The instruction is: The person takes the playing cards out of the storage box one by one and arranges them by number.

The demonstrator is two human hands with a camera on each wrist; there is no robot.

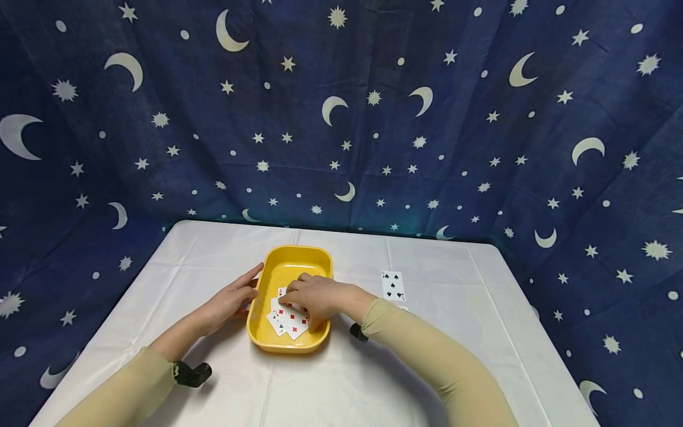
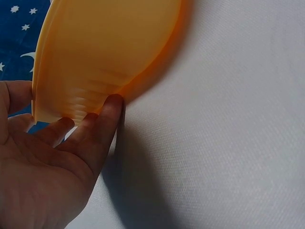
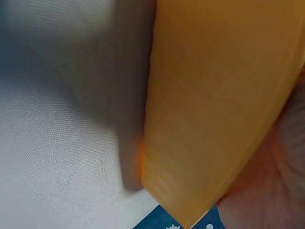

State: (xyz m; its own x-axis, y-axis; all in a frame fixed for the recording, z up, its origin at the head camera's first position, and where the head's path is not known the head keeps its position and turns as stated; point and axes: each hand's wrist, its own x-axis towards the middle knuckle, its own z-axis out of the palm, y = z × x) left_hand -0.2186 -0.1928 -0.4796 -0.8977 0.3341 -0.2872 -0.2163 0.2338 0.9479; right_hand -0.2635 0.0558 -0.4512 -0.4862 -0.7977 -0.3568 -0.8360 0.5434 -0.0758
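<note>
A yellow tray [image 1: 290, 261] with rounded corners stands on the white-covered table. Several playing cards [image 1: 294, 325] lie overlapping, face up, in its near half; red diamonds show on the top one. My left hand [image 1: 232, 302] is at the tray's left side, and in the left wrist view its extended fingers [image 2: 112, 107] touch the outer wall. Reaching over the right rim, my right hand [image 1: 317, 296] is down in the tray with fingers bent over the cards. Whether it pinches one is hidden; the right wrist view shows mostly the tray's outer wall [image 3: 214, 95] and part of the palm.
To the right of the tray lies a five of spades [image 1: 393, 286], face up on the white tablecloth [image 1: 224, 391]. The edge of another card [image 1: 404, 308] peeks out behind the right sleeve. A dark blue curtain [image 1: 341, 118] with moons and stars hangs behind the table.
</note>
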